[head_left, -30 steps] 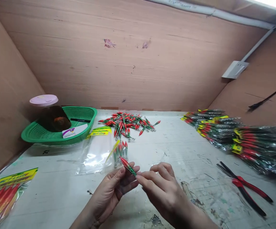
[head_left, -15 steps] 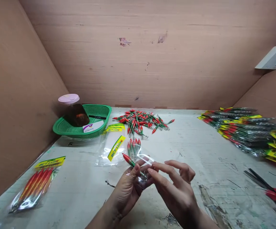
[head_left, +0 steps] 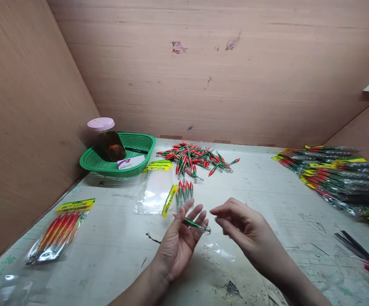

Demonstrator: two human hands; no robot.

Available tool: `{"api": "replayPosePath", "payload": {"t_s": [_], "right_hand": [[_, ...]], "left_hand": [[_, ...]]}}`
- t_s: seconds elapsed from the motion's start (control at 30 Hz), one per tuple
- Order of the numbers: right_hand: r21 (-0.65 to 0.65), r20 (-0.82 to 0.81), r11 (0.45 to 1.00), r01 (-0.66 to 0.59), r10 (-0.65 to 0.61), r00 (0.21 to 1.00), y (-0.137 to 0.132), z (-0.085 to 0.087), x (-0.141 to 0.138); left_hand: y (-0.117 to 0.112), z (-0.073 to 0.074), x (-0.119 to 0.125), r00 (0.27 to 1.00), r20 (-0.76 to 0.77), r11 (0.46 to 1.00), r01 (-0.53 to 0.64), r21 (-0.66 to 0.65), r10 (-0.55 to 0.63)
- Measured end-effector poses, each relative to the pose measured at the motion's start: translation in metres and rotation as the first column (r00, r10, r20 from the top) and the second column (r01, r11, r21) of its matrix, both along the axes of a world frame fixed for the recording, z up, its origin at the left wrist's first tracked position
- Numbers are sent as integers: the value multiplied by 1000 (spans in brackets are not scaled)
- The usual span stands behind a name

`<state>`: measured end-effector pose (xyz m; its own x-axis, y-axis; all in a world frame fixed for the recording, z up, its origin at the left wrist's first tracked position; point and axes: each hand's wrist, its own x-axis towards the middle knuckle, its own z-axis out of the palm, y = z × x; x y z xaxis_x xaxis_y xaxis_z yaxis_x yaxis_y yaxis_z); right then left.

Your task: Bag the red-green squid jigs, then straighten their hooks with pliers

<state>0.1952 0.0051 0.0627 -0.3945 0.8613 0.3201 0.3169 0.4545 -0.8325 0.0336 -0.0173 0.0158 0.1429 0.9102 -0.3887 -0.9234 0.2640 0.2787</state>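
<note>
My left hand [head_left: 179,242] is palm up, with the thumb pressed on a red-and-green fishing lure [head_left: 194,224]. The lure's hooks point right, past my fingers. My right hand [head_left: 246,227] hovers just right of those hooks, fingers bent and fingertips slightly apart; nothing shows between them. A clear bag with a yellow header [head_left: 170,201] lies beyond my left hand, tilted; how far its film runs under the hand is hard to see. Several similar lures [head_left: 185,190] stand in a row behind it, and a pile of lures [head_left: 192,159] lies farther back.
Left of centre are clear header bags [head_left: 156,187] and a green basket [head_left: 149,146] with a pink-lidded container [head_left: 103,138]. A filled lure packet [head_left: 60,231] lies at left. Packed lures [head_left: 333,176] are heaped at right, near red-handled scissors [head_left: 362,253]. Board walls [head_left: 203,97] enclose the table.
My right hand has drawn away from the lure to the right. The lure has turned in my left hand, hooks now outward, and my left fingers have spread. The view has shifted slightly.
</note>
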Motion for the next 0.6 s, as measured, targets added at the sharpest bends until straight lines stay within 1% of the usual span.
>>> {"api": "replayPosePath", "payload": {"t_s": [0.03, 0.1, 0.17, 0.23, 0.33, 0.4, 0.43, 0.5, 0.53, 0.6], "right_hand": [[4, 0, 1000, -10, 10, 1000, 6, 0, -2], [61, 7, 998, 14, -14, 1000, 21, -4, -7], [136, 75, 989, 49, -60, 995, 40, -17, -13], [156, 207, 988, 15, -47, 977, 57, -35, -19], [160, 375, 985, -64, -1, 927, 73, -64, -31], [184, 443, 980, -75, -15, 897, 76, -78, -38], [197, 461, 978, -76, -24, 887, 76, -82, -40], [217, 471, 973, -74, -38, 881, 74, -83, -38], [225, 464, 972, -72, -41, 885, 71, -79, -33], [233, 439, 970, -74, -37, 898, 63, -63, -16]], "left_hand": [[5, 4, -7, 999, -21, 999, -35, -34, 34], [15, 14, -26, 989, -57, 989, -139, -56, 136], [24, 23, -45, 960, -80, 962, -271, -22, 269], [29, 28, -60, 935, -93, 939, -343, 15, 343], [30, 29, -63, 936, -104, 941, -339, 0, 337], [29, 27, -57, 948, -104, 951, -306, -34, 301], [29, 26, -54, 955, -104, 957, -285, -49, 279], [28, 25, -49, 965, -106, 966, -249, -66, 242], [27, 25, -47, 967, -109, 969, -238, -71, 230], [26, 26, -46, 969, -119, 971, -227, -81, 217]]}}
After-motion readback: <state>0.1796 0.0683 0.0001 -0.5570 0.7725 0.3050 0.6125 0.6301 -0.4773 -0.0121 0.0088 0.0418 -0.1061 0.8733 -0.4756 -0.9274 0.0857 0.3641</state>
